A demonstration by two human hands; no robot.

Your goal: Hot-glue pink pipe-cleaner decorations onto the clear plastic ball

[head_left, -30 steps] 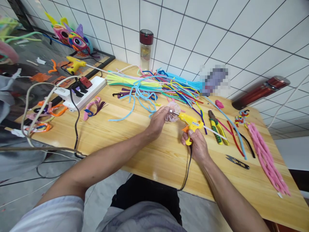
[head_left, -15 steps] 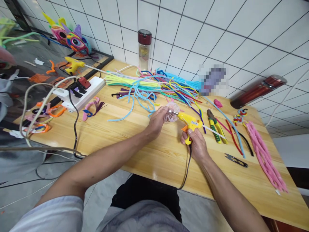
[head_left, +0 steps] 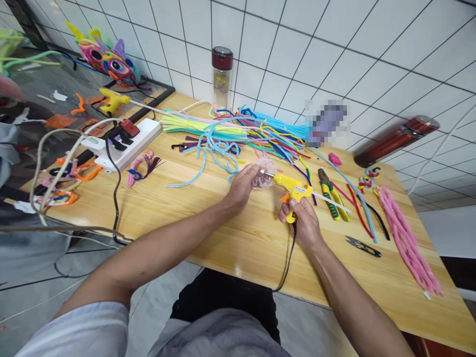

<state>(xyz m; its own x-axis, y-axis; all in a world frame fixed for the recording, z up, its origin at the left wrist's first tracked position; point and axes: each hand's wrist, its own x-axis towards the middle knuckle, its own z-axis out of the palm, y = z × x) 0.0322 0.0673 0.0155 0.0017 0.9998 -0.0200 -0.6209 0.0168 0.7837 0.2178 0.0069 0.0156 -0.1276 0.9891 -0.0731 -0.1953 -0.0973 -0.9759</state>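
My right hand [head_left: 303,218] is closed round the handle of a yellow glue gun [head_left: 286,183], its orange trigger at the front and a white glue stick [head_left: 330,201] poking out of the back. The metal nozzle points left at a pale pink, translucent rounded piece [head_left: 265,181] whose exact kind I cannot make out. My left hand [head_left: 241,188] grips that piece by its left edge, fingers close to the nozzle. From the gun a black cord hangs over the table's front edge. Green-and-yellow pliers [head_left: 329,195] lie to the right of the gun.
Behind my hands spreads a heap of coloured pipe cleaners [head_left: 238,129]. A white power strip [head_left: 128,146] and a second glue gun [head_left: 113,101] are on the left. Thread snips [head_left: 363,246], pink pipe cleaners [head_left: 407,238] and a red flask [head_left: 396,141] lie right; a glass bottle [head_left: 222,82] stands behind.
Both hands stay almost where they were, with the nozzle still at the pale pink piece. The view has shifted very slightly.
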